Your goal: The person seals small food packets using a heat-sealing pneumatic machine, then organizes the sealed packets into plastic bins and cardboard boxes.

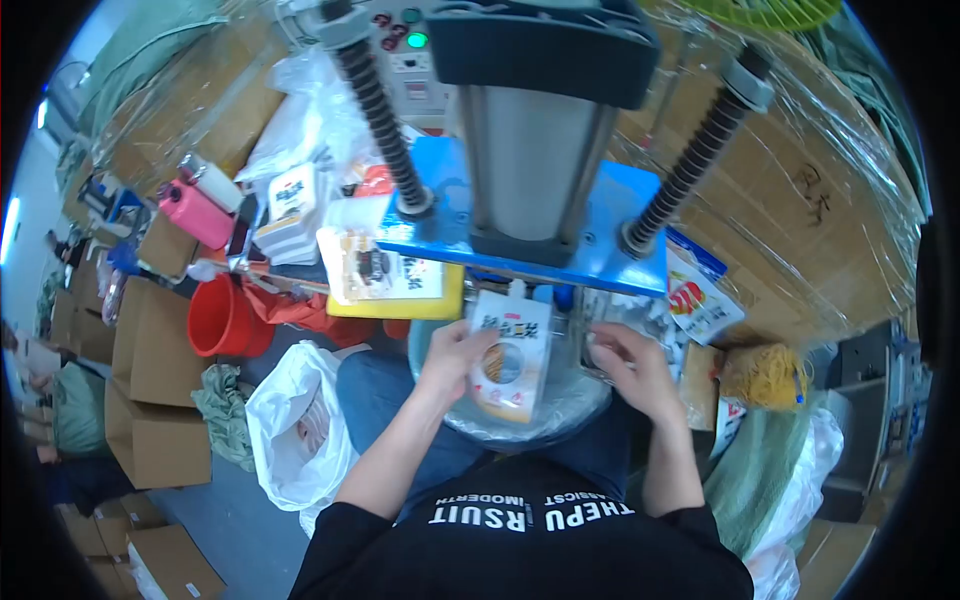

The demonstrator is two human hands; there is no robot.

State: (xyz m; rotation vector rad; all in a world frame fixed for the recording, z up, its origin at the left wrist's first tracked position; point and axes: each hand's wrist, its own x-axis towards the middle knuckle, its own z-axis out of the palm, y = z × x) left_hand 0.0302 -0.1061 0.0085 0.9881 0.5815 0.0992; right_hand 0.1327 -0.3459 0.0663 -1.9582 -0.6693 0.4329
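Blk short-slv tee (500,565) w/ wht block lettering (470,515) across front, dk-blue trousers (372,395).

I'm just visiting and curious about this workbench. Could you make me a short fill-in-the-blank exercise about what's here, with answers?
1. The left hand holds a pouch whose window is ____ in shape.
2. The bucket on the picture's left side is coloured ____.
3. The lit light on the control panel glows ____.
4. The lettering on the black shirt is ____.

Missing words: round; red; green; white.
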